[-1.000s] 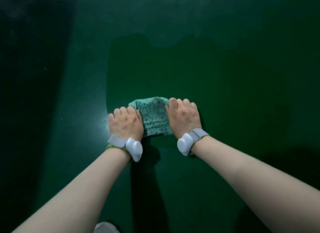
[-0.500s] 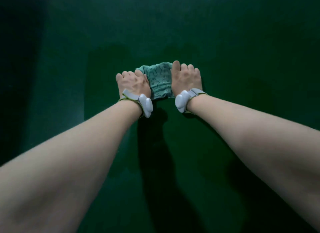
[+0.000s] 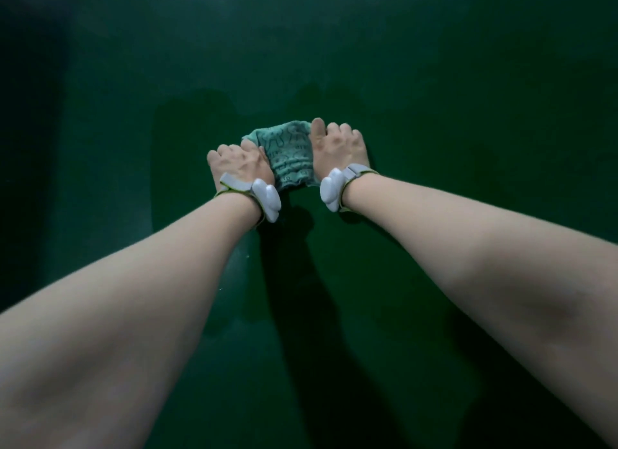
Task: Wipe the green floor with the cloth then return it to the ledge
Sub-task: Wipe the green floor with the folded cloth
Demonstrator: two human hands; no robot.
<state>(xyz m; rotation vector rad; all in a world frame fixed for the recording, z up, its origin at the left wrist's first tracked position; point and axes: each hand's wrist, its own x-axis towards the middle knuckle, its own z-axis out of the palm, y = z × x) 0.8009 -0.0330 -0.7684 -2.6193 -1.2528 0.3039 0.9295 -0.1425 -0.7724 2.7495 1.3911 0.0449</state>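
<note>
Left hand [image 3: 239, 166]: curled fingers gripped the cloth's left edge, knuckles up, a grey wrist band [image 3: 254, 192] behind it.
Cloth [image 3: 289, 154]: a bunched teal patterned towel lay on the floor between both hands, toward twelve o'clock from the arms.
Right hand [image 3: 337, 146]: curled fingers gripped the right edge.
Floor [image 3: 468, 114]: dark green, shadowed.

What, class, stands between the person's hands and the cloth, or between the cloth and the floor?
Nothing visible. The left hand and right hand both grip the cloth at its sides, fingers curled on it, and the cloth lies directly on the green floor. The ledge is out of view.
</note>
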